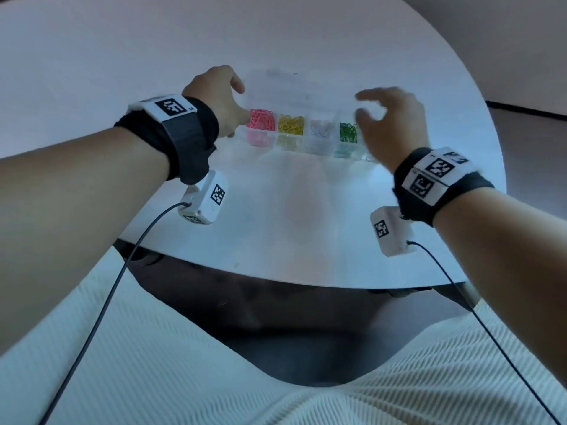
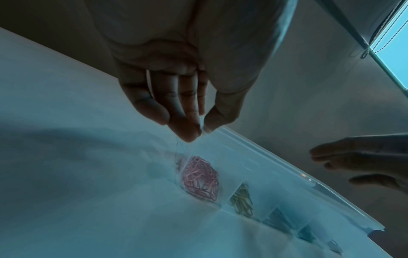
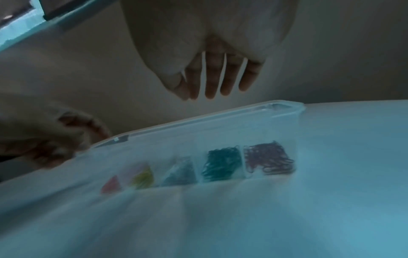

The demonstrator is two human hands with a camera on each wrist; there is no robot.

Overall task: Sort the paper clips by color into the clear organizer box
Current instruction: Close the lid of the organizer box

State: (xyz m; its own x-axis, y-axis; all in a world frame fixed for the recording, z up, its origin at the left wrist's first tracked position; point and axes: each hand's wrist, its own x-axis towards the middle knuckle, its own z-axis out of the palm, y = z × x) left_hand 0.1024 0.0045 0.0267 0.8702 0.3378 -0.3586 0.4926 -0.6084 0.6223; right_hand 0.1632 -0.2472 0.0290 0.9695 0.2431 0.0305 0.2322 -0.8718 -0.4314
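Observation:
The clear organizer box [image 1: 306,147] stands on the white table with its lid [image 1: 294,87] raised behind it. Its compartments hold pink clips [image 1: 262,119], yellow clips [image 1: 291,124], pale clips [image 1: 320,129] and green clips [image 1: 348,131]. The right wrist view shows dark red clips [image 3: 268,158] in the end compartment. My left hand [image 1: 242,101] is at the box's left end. In the left wrist view this left hand [image 2: 202,129] pinches the lid's corner between thumb and fingers. My right hand [image 1: 365,107] hovers blurred at the right end, fingers spread and holding nothing [image 3: 198,96].
The round white table [image 1: 276,234] curves to its near edge just in front of my lap, which is covered in white ribbed cloth [image 1: 184,378]. Black cables [image 1: 122,271] hang from both wrist cameras. A dark floor shows beyond the table at right.

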